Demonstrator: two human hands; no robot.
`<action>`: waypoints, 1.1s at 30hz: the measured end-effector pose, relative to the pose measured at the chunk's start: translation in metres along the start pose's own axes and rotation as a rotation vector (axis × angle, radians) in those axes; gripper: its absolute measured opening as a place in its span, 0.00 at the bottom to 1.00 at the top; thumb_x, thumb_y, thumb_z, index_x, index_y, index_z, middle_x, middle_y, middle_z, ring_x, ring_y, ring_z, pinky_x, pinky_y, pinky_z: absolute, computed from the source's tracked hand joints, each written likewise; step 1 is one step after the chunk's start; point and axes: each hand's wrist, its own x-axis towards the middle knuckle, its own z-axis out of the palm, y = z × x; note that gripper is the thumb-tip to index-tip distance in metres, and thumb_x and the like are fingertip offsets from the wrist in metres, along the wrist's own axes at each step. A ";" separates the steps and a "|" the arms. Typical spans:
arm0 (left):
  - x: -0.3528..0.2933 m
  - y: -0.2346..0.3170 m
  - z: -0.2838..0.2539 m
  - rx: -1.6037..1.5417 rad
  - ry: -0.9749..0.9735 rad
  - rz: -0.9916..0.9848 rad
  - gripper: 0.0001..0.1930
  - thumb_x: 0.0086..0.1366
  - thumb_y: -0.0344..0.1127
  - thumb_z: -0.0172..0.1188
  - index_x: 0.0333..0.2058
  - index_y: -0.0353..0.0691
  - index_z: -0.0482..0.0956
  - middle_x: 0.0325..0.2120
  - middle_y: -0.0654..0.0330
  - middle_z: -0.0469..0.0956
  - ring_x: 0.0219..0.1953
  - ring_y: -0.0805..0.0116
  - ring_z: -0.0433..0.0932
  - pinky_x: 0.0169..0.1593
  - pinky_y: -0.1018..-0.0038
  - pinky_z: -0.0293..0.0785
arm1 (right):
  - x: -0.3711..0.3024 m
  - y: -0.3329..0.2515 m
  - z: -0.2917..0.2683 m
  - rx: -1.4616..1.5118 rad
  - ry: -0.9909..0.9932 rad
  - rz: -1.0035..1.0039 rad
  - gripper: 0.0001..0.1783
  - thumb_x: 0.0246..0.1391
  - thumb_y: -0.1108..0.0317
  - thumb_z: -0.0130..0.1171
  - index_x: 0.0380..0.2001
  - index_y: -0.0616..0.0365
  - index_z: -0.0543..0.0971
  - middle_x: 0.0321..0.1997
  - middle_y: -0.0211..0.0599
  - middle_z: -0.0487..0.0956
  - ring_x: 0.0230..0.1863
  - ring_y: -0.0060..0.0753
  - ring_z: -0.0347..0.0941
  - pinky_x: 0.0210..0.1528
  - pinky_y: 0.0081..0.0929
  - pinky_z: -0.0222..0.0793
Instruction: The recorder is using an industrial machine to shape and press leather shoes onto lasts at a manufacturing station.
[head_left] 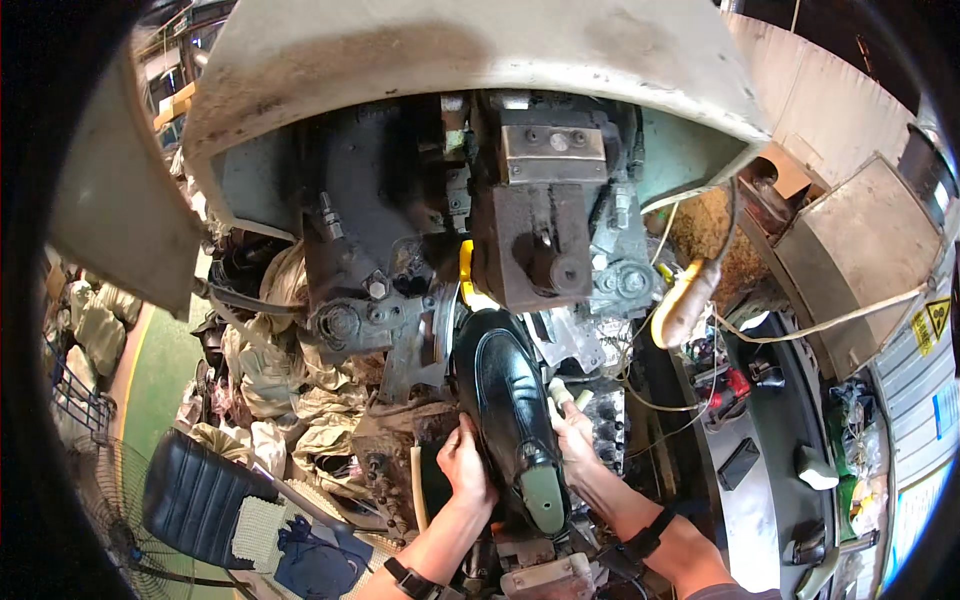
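Note:
A black leather shoe upper [497,385] sits on a green-grey last [542,497], whose bare top shows at the near end. Its toe points away from me, into the machine under the dark metal block [530,245]. My left hand [466,466] grips the shoe's left side, its fingers partly hidden beneath. On the opposite side my right hand [574,436] is closed against the shoe; pale coverings seem to be on its fingertips. A yellow machine part [470,275] shows just beyond the toe.
A large pale metal hood [470,45] overhangs the machine. To the right hangs a cable with a worn yellow-and-white piece [685,305]. A phone [738,464] lies on the right-hand bench. At left are pale sacks [270,375], a black padded seat [200,490] and a fan [110,510].

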 end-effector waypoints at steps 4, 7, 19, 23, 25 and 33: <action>0.020 -0.025 -0.008 -0.031 -0.032 0.057 0.17 0.74 0.44 0.57 0.34 0.35 0.83 0.29 0.68 0.80 0.30 0.79 0.71 0.35 0.76 0.70 | 0.011 0.010 -0.003 -0.009 -0.035 -0.094 0.31 0.64 0.69 0.61 0.67 0.49 0.61 0.43 0.33 0.81 0.36 0.24 0.79 0.37 0.27 0.80; 0.038 -0.041 -0.018 0.029 -0.012 0.134 0.16 0.75 0.43 0.56 0.33 0.37 0.83 0.28 0.70 0.78 0.31 0.81 0.69 0.37 0.79 0.68 | 0.011 0.011 -0.003 0.004 -0.101 -0.149 0.30 0.65 0.69 0.60 0.66 0.54 0.62 0.43 0.34 0.81 0.35 0.23 0.80 0.36 0.23 0.79; 0.039 -0.122 -0.157 1.545 -0.801 0.297 0.29 0.57 0.43 0.68 0.54 0.36 0.71 0.47 0.41 0.74 0.53 0.41 0.72 0.57 0.55 0.72 | -0.050 -0.073 -0.087 -0.531 0.132 -0.156 0.39 0.69 0.69 0.50 0.72 0.62 0.40 0.43 0.53 0.81 0.36 0.36 0.82 0.42 0.32 0.82; 0.041 -0.104 -0.161 1.566 -1.012 0.425 0.37 0.48 0.42 0.74 0.56 0.38 0.69 0.46 0.43 0.72 0.51 0.41 0.71 0.56 0.55 0.72 | -0.064 -0.078 -0.090 -0.585 0.083 -0.153 0.36 0.69 0.71 0.50 0.72 0.64 0.45 0.44 0.49 0.81 0.36 0.34 0.82 0.41 0.30 0.81; 0.019 -0.082 -0.158 1.545 -1.006 0.416 0.42 0.41 0.41 0.78 0.55 0.40 0.68 0.45 0.41 0.73 0.49 0.40 0.72 0.55 0.54 0.72 | -0.073 -0.082 -0.092 -0.611 0.117 -0.175 0.37 0.68 0.71 0.51 0.72 0.65 0.47 0.43 0.50 0.82 0.35 0.34 0.82 0.40 0.30 0.81; -0.060 0.010 -0.204 1.251 -0.993 0.382 0.35 0.44 0.39 0.75 0.55 0.46 0.79 0.42 0.52 0.79 0.49 0.50 0.78 0.55 0.62 0.74 | -0.112 -0.067 -0.059 -0.675 -0.054 -0.337 0.40 0.62 0.71 0.60 0.71 0.66 0.51 0.45 0.54 0.82 0.37 0.39 0.82 0.41 0.35 0.81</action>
